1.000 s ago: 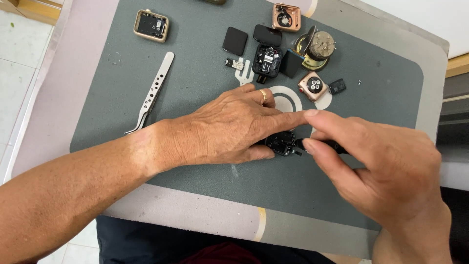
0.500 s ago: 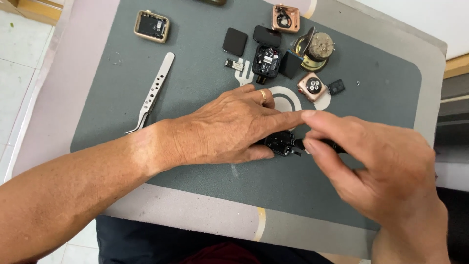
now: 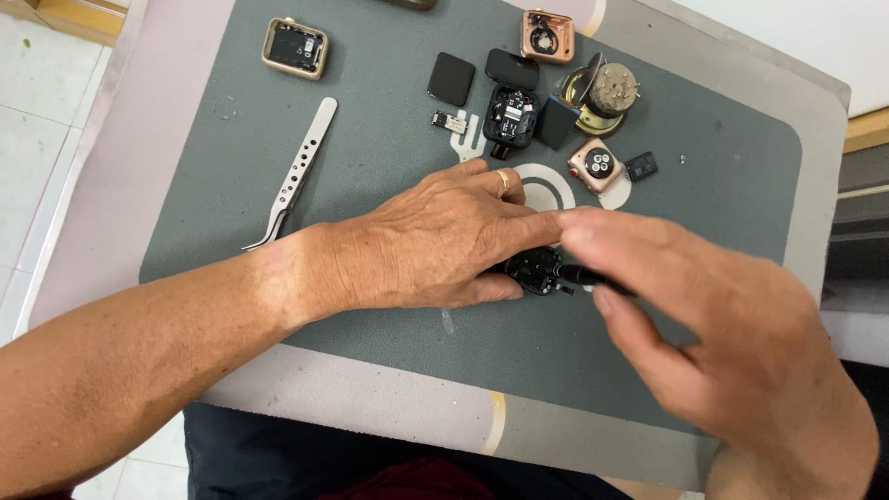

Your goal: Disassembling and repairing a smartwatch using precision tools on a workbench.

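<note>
Left grip (image 3: 444,245) pinning black watch case (image 3: 535,270) to grey mat (image 3: 370,148), right grip (image 3: 732,343) pinching it

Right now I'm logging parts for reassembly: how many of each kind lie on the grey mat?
Open watch cases: 4
Black square panels: 2
Tweezers: 1
Round brass mechanism: 1
Black part in hands: 1
Total: 9

Single head view, steep downward, close over grey mat (image 3: 370,167) (workbench).
</note>
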